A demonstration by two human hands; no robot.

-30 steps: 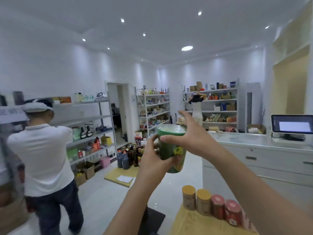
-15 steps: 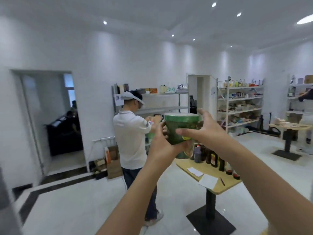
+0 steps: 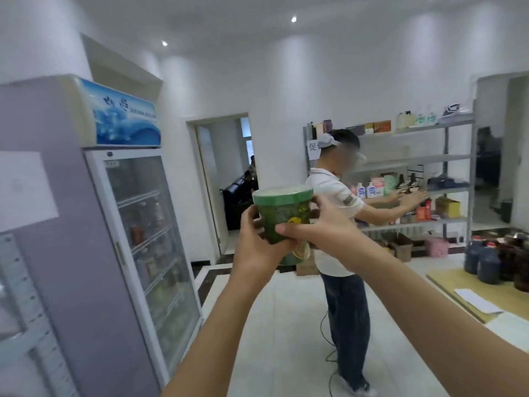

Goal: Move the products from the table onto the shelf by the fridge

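I hold a green tub [image 3: 283,213] with a pale green lid at chest height in the middle of the view. My left hand [image 3: 257,247] cups its left side and underside. My right hand [image 3: 320,227] wraps its right side, thumb across the front. A second green container shows partly beneath the tub, behind my hands. The glass-door fridge [image 3: 148,253] stands at the left. A metal shelf upright [image 3: 23,310] shows at the far left edge beside the fridge.
A person in a white shirt [image 3: 337,224] stands ahead, reaching toward a grey shelf rack [image 3: 429,159] with bottles and boxes. A wooden table [image 3: 486,293] with dark bottles is at the right. An open doorway [image 3: 229,179] lies behind. A cable trails on the white floor.
My view has swung left: the fridge has come into sight and the person and shelf rack have shifted to the right. Both hands keep the same hold on the tub.
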